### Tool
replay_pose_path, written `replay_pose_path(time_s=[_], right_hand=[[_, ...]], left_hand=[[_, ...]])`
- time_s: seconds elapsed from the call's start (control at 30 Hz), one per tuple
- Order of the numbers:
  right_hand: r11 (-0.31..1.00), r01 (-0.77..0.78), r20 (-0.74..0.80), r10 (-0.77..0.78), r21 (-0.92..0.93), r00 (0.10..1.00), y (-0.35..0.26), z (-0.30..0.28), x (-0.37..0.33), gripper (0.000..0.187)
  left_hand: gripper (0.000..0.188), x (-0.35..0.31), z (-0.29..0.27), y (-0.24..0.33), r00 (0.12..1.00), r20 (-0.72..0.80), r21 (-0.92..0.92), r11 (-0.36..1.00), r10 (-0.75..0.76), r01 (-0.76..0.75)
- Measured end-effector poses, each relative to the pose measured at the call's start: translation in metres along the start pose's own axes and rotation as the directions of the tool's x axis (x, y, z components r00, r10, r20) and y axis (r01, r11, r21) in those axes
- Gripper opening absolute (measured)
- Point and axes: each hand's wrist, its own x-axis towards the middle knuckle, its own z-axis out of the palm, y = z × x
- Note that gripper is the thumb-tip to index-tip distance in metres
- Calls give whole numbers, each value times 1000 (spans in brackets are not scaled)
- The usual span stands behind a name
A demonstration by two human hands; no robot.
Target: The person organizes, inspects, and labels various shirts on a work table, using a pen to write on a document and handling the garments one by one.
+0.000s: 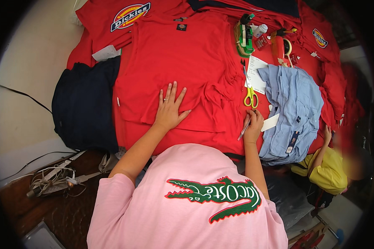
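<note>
My left hand lies flat with spread fingers on a red sleeveless garment spread out in front of me. A ring shows on one finger. My right hand rests at the garment's right side with its fingers curled round a slim pen. Just beyond that hand are scissors with yellow-green handles, blades pointing away from me. A blank white card lies beside the right hand, against a stack of light blue shirts. Behind the scissors sits a white sheet with writing.
Dark navy folded clothes are piled at the left. Farther back are a green tape dispenser, a white bottle and a tape roll. More red shirts cover the table. Another person in yellow is at the right.
</note>
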Motion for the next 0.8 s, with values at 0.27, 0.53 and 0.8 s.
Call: replay_pose_path(time_s=[0.27, 0.53, 0.8], right_hand=[[1000, 4, -4, -4, 3, 1000, 0, 1, 0, 25], [996, -42, -29, 45, 85, 999, -1, 1, 0, 21], [844, -273, -9, 313, 462, 950, -11, -22, 58, 23]], left_hand=[[97, -1, 2, -1, 1000, -7, 4, 1000, 2, -2], [97, 0, -2, -1, 1000, 4, -9, 1000, -3, 3], [100, 3, -5, 2, 1000, 17, -30, 999, -17, 18]])
